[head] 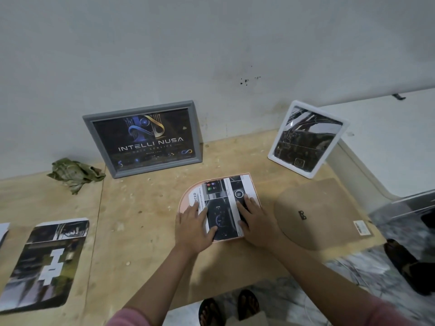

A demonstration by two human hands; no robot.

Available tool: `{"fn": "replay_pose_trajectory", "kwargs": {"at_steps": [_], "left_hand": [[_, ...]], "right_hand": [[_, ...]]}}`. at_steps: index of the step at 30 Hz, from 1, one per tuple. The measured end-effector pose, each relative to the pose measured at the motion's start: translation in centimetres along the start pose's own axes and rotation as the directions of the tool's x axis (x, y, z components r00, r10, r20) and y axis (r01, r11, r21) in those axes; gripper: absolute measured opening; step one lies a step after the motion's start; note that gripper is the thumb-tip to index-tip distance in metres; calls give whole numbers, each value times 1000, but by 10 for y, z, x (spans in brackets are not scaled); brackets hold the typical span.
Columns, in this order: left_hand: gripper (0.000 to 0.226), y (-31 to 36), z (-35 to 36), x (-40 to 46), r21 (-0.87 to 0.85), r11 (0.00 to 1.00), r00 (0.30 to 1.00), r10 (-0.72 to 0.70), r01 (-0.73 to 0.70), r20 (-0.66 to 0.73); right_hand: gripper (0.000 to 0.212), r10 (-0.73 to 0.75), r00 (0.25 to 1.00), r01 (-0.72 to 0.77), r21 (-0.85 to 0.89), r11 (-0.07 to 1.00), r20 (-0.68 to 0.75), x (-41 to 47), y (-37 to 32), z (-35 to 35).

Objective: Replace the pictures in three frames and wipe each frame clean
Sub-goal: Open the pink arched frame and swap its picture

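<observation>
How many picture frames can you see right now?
3: the grey rectangular frame leaning on the wall, the white rounded frame standing to its right, and the pink arched frame flat under both hands. Others may be out of view.

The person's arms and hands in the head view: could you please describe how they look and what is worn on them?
Both forearms are bare up to pink sleeves, seen at the bottom edge of the picture near each elbow. The left hand and the right hand are bare: no gloves, and no rings, watch or bracelets that can be made out. No markings show on the sleeves, which are partly cut off by the frame.
</observation>
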State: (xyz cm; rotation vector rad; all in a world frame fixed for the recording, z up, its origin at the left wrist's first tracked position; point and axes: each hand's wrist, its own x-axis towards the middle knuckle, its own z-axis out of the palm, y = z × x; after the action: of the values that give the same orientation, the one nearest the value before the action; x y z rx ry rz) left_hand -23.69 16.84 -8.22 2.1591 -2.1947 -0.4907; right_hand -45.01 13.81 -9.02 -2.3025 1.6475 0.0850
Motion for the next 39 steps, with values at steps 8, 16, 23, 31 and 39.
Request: {"fn": "replay_pose_trajectory", "kwargs": {"at_steps": [8, 16, 23, 31, 39], "left_hand": [[72, 2, 1, 1, 10, 999, 998, -43, 42, 36], [60, 36, 2, 0, -137, 989, 995, -68, 59, -67], [39, 140, 20, 8, -395, 918, 989, -37, -24, -145], [26, 253, 40, 16, -476, 855, 971, -240, 206, -12], [38, 291, 47, 22, -454, 756, 859, -511, 472, 42]], "right_hand": [[78, 39, 996, -40, 16, 999, 74, -1, -9, 5], [67, 86, 994, -70, 195, 978, -73, -9, 13, -6], [56, 361, 921, -287, 375, 881, -144, -42, 104, -30], [34, 529, 839, -459, 356, 814, -126, -65, 217, -47], [29, 514, 856, -460, 380, 802, -48, -69, 251, -51]]}}
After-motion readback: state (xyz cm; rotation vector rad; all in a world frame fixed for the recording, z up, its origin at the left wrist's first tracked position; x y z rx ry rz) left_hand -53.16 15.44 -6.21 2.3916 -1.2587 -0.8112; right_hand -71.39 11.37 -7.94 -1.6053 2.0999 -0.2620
